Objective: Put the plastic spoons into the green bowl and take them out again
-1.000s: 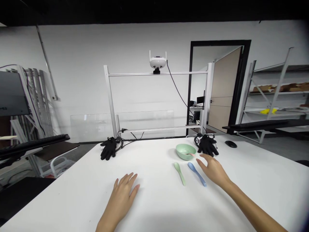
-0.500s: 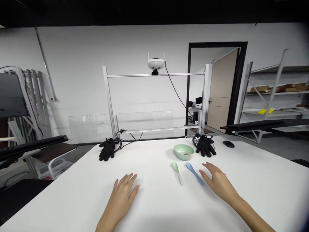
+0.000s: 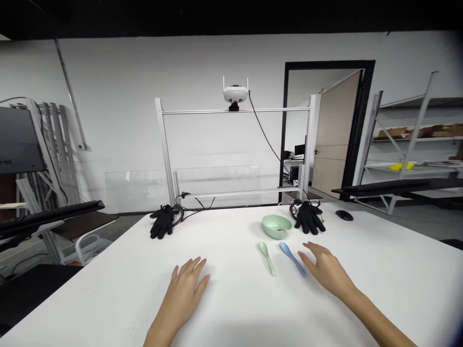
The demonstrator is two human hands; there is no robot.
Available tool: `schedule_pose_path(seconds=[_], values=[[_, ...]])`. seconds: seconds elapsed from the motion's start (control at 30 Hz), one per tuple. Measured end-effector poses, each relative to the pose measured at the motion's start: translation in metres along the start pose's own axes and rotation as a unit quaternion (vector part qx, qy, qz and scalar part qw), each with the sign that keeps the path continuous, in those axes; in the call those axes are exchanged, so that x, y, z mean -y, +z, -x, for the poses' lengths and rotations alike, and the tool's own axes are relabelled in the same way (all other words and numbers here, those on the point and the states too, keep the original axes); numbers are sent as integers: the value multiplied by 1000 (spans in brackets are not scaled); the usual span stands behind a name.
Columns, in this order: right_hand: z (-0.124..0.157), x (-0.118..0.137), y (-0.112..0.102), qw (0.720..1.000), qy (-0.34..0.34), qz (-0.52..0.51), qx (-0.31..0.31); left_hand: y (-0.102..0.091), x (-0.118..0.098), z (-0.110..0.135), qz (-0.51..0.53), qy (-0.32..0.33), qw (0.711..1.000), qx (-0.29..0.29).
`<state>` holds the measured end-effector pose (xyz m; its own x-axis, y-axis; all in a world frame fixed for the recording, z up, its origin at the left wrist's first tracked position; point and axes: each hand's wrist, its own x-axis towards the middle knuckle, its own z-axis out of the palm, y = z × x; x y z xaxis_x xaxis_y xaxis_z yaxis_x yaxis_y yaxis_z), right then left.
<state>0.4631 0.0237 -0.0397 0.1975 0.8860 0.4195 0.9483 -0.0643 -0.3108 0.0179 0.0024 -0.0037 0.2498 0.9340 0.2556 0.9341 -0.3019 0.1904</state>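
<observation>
My left hand (image 3: 186,284) lies flat on the white table (image 3: 231,308), fingers stretched out, holding nothing. My right hand (image 3: 325,270) rests open on the table just right of a blue spoon (image 3: 292,259), fingertips close to it but holding nothing. A green spoon (image 3: 267,258) lies parallel to the blue one, a little to its left. Behind both spoons stands a pale green bowl (image 3: 277,226) with something pink inside.
Two black gloves lie at the table's far side, one left (image 3: 162,220) and one right (image 3: 308,217), with cables. An aluminium frame (image 3: 235,149) carries a white camera (image 3: 235,93). A black mouse (image 3: 343,215) sits far right. Shelves and an open door stand behind.
My right hand has drawn back from near the bowl and settled flat on the table beside the blue spoon. My left hand has stayed put.
</observation>
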Motion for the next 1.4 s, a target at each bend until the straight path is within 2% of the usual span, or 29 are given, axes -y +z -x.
schedule_pose_path(seconds=[0.2, 0.33, 0.47, 0.63, 0.83, 1.03, 1.23, 1.4], values=[[-56, 27, -19, 999, -20, 23, 24, 0, -1, -2, -4, 0, 1000, 11], [-100, 48, -23, 996, 10, 66, 62, 4, 2, -2, -1, 2, 1000, 13], [-135, 55, -12, 988, 50, 76, 126, 8, 5, 0, 0, 1, 1000, 14], [-157, 51, 9, 977, 107, 84, 165, 7, 3, 0, -1, -5, 1000, 20], [-164, 49, 24, 969, 144, 77, 185, 7, 3, -1, -2, 1, 1000, 21], [-161, 51, 22, 969, 145, 65, 189, 9, 4, 0, -3, 5, 1000, 20], [-144, 52, -2, 979, 132, 53, 145, 10, 4, -1, -8, 4, 1000, 26], [-112, 44, -32, 988, 110, 38, 101, 13, 4, 0, -4, 6, 1000, 14]])
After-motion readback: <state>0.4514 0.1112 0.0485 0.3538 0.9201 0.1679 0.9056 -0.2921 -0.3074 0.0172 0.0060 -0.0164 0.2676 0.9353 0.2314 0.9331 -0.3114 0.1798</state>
